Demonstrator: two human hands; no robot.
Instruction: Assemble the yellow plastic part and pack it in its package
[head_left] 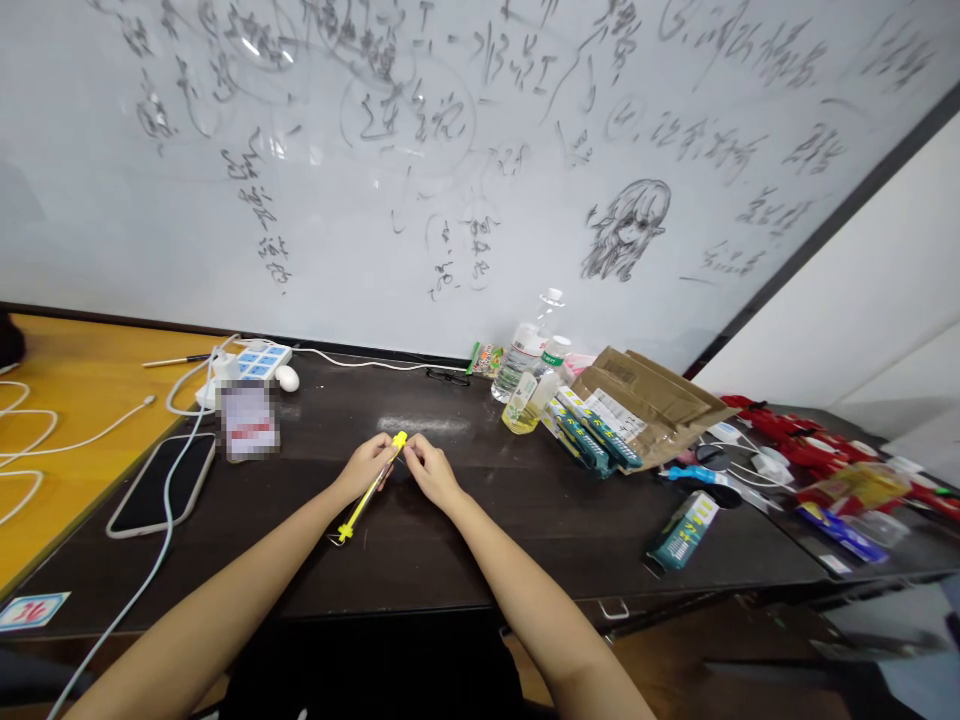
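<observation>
My left hand (367,467) is closed round a slim metal, rod-like tool (367,505) with yellow plastic pieces at both ends. The tool slants across the dark desk, its lower end pointing toward me and showing a small bent metal tip. Its upper yellow end sticks out between my two hands. My right hand (431,470) is beside that end with thumb and fingers pinched together; what they hold, if anything, is too small to make out.
A phone (163,485) with a white cable and a power strip (259,360) lie left. Bottles (517,360), green-and-yellow boxes (589,435) and a brown paper bag (645,405) stand right. Another box (682,530) lies nearer. A whiteboard (337,230) rises behind the desk (255,560).
</observation>
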